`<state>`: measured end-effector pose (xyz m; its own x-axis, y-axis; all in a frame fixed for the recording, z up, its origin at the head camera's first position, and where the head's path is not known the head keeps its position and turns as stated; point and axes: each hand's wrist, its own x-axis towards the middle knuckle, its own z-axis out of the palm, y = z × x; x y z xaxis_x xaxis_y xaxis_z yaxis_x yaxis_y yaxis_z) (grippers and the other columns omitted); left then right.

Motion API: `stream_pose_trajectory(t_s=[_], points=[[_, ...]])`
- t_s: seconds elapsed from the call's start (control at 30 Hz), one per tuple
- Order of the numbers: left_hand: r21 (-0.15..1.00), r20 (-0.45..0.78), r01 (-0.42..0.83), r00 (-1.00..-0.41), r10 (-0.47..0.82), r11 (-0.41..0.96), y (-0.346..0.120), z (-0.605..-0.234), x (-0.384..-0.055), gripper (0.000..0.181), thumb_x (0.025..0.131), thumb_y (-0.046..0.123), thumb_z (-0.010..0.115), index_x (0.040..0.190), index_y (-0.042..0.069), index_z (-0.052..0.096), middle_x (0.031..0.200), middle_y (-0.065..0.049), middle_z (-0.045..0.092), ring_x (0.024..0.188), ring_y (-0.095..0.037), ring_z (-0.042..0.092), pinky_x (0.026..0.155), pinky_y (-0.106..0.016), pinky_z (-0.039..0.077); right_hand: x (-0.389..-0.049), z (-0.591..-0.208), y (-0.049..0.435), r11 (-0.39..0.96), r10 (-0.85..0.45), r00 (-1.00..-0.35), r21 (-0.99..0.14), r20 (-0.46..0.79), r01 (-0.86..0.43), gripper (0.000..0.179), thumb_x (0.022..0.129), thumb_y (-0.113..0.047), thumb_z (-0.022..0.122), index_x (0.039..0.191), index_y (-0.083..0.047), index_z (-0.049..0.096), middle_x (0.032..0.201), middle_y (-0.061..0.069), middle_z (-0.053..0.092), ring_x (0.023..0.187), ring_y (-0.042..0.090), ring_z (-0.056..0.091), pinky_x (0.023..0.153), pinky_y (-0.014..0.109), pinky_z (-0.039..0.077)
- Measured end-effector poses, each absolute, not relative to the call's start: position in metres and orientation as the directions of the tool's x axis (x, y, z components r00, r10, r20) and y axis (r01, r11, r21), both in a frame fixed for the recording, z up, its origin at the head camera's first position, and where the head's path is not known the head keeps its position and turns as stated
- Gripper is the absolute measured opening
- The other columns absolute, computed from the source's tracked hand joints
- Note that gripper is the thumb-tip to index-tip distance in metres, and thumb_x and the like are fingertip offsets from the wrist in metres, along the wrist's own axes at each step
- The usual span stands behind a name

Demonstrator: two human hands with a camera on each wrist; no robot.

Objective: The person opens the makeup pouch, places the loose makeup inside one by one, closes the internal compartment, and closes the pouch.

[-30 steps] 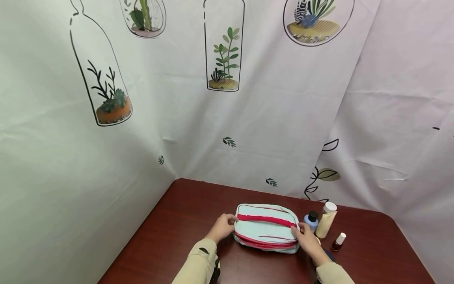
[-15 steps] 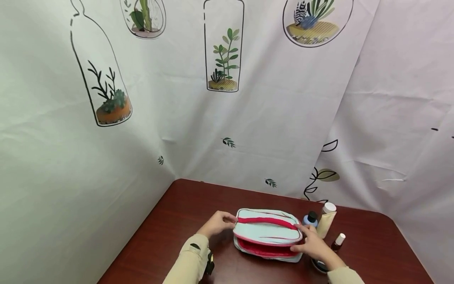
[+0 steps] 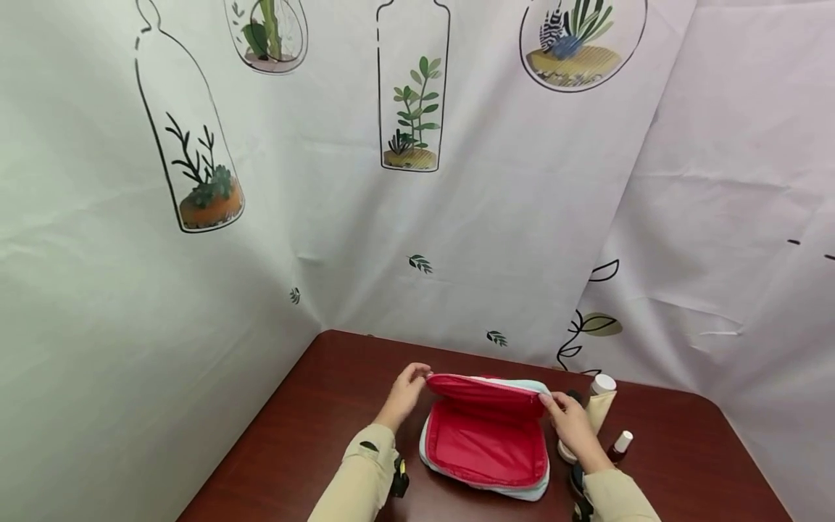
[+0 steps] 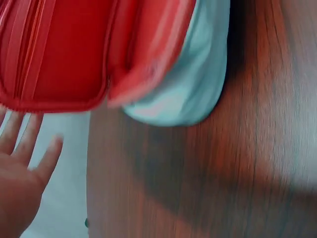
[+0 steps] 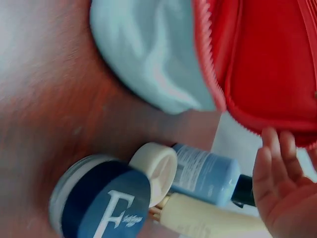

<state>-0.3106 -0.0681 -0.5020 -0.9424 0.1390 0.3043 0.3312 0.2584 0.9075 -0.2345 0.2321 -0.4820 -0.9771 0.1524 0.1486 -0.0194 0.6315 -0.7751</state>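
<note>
On the table lies a pale blue cosmetic bag [image 3: 485,449] with a red lining, its lid [image 3: 485,396] raised and tilted back. My left hand [image 3: 406,395] is at the lid's left corner; in the left wrist view its fingers [image 4: 27,136] reach behind the lid edge and the thumb stands apart. My right hand [image 3: 569,420] is at the lid's right corner. In the right wrist view its fingertips [image 5: 270,136] touch the zipped edge, with the thumb mostly out of frame. Red lining shows across the bag's bottom, and the outside of the lid is mostly hidden.
Right of the bag stand a white-capped bottle [image 3: 603,384], a cream tube [image 3: 599,412] and a small nail polish bottle [image 3: 620,446]. Near my right wrist are a blue bottle [image 5: 203,173], a white round item [image 5: 156,168] and a dark-lidded jar [image 5: 106,198]. Printed cloth hangs behind.
The bag's lid has swung up and back from nearly closed to wide open, showing the red inside. Both hands have moved up and away with its corners.
</note>
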Motion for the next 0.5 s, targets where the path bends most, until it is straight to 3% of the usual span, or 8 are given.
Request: stream_pose_trajectory(t_s=[0.1, 0.2, 0.37, 0.5], points=[[0.893, 0.299, 0.347, -0.933, 0.198, 0.288, -0.065, -0.504, -0.313, 0.026, 0.084, -0.003, 0.055, 0.11, -0.003, 0.058, 0.102, -0.015, 0.061, 0.096, -0.029, 0.057, 0.08, -0.036, 0.047, -0.239, -0.479, 0.231, 0.671, 0.209, -0.967, -0.74, 0.144, 0.035, 0.048, 0.098, -0.036, 0.042, 0.111, 0.008, 0.056, 0.096, 0.028, 0.059, 0.087, 0.039, 0.057, 0.077, 0.044, 0.045], [0.886, 0.299, 0.345, -0.936, 0.188, 0.31, -0.057, -0.5, -0.315, 0.026, 0.085, -0.001, 0.059, 0.111, -0.002, 0.061, 0.104, -0.015, 0.062, 0.096, -0.029, 0.058, 0.078, -0.035, 0.049, -0.241, -0.476, 0.229, 0.713, 0.253, -0.957, -0.696, 0.141, 0.086, 0.054, 0.099, -0.039, 0.037, 0.117, 0.01, 0.052, 0.114, 0.032, 0.054, 0.106, 0.048, 0.049, 0.088, 0.054, 0.038], [0.891, 0.304, 0.313, -0.949, 0.079, 0.329, -0.044, -0.491, -0.32, 0.025, 0.087, 0.003, 0.06, 0.111, 0.001, 0.065, 0.106, -0.014, 0.063, 0.1, -0.029, 0.057, 0.081, -0.039, 0.048, -0.243, -0.472, 0.224, 0.721, 0.297, -0.948, -0.677, 0.111, 0.146, 0.061, 0.099, -0.041, 0.032, 0.125, 0.012, 0.046, 0.122, 0.034, 0.048, 0.112, 0.05, 0.044, 0.092, 0.056, 0.035], [0.896, 0.294, 0.282, -0.956, 0.016, 0.342, -0.037, -0.491, -0.323, 0.026, 0.088, 0.002, 0.059, 0.114, 0.001, 0.062, 0.103, -0.015, 0.062, 0.098, -0.03, 0.057, 0.08, -0.04, 0.048, -0.245, -0.475, 0.222, 0.729, 0.28, -0.953, -0.672, 0.115, 0.133, 0.059, 0.099, -0.038, 0.034, 0.127, 0.013, 0.043, 0.119, 0.034, 0.05, 0.111, 0.05, 0.045, 0.092, 0.056, 0.035]])
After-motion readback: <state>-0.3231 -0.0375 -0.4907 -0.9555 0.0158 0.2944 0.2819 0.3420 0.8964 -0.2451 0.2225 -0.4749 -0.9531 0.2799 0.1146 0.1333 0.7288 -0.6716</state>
